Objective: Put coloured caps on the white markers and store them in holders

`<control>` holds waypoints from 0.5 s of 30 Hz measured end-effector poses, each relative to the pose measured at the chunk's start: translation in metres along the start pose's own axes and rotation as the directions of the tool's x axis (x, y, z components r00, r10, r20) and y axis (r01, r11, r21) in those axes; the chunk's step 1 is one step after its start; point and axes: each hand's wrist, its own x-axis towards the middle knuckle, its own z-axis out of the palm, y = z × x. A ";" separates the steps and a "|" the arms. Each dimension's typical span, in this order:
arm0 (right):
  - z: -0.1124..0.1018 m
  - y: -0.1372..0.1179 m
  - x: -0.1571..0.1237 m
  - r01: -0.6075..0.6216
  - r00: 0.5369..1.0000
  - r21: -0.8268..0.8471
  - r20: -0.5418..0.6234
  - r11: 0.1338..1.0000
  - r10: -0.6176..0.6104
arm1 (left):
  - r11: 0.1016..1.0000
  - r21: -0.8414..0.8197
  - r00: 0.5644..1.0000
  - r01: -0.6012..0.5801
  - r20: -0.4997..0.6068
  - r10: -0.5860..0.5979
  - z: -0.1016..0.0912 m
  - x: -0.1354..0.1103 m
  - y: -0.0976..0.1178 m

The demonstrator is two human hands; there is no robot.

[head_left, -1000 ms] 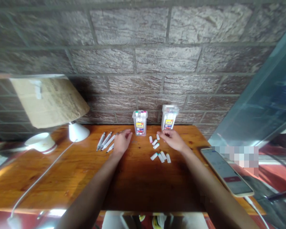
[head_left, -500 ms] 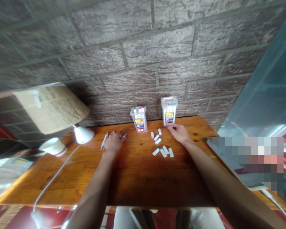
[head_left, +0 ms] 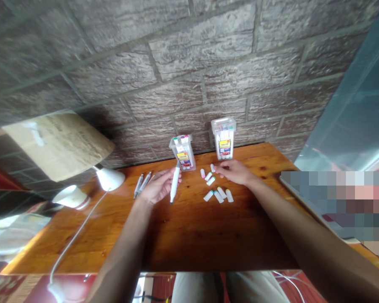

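Note:
A white marker (head_left: 174, 185) with an exposed dark tip pointing down is gripped in my left hand (head_left: 159, 185), raised in front of the left marker box. Just left of that hand, several grey-white markers (head_left: 139, 185) lie on the table, partly hidden by it. My right hand (head_left: 233, 171) rests low over the table, its thumb and finger closed at a small white marker cap (head_left: 212, 168). Around it lie several more white caps with coloured ends, including a pink-ended cap (head_left: 202, 173) and a yellow-ended cap (head_left: 229, 195).
Two clear plastic boxes of markers, the left box (head_left: 189, 158) and the right box (head_left: 225, 139), stand by the brick wall. Leftward are a lamp (head_left: 110, 179) with its cord and a white cup (head_left: 71, 196). A blurred-out flat device (head_left: 306, 210) lies at right.
My left hand has lifted a marker from the table and brought it right. My right hand has moved left from beside the right box to the cap.

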 end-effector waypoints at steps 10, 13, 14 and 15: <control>0.008 -0.014 -0.006 0.091 0.996 -0.208 0.016 0.974 -0.090 | 0.996 -0.078 0.993 0.051 0.111 -0.042 0.015 0.003 -0.012; 0.006 -0.011 -0.005 0.041 0.999 -0.164 0.000 0.986 -0.041 | 0.996 -0.082 0.992 0.033 0.123 -0.023 0.014 0.004 -0.014; 0.006 -0.009 -0.004 0.021 1.000 -0.146 -0.006 0.989 -0.022 | 0.996 -0.083 0.992 0.024 0.129 -0.013 0.014 0.005 -0.015; 0.005 -0.007 -0.003 0.005 1.000 -0.126 -0.014 0.992 -0.007 | 0.996 -0.087 0.991 0.013 0.132 -0.001 0.014 0.005 -0.016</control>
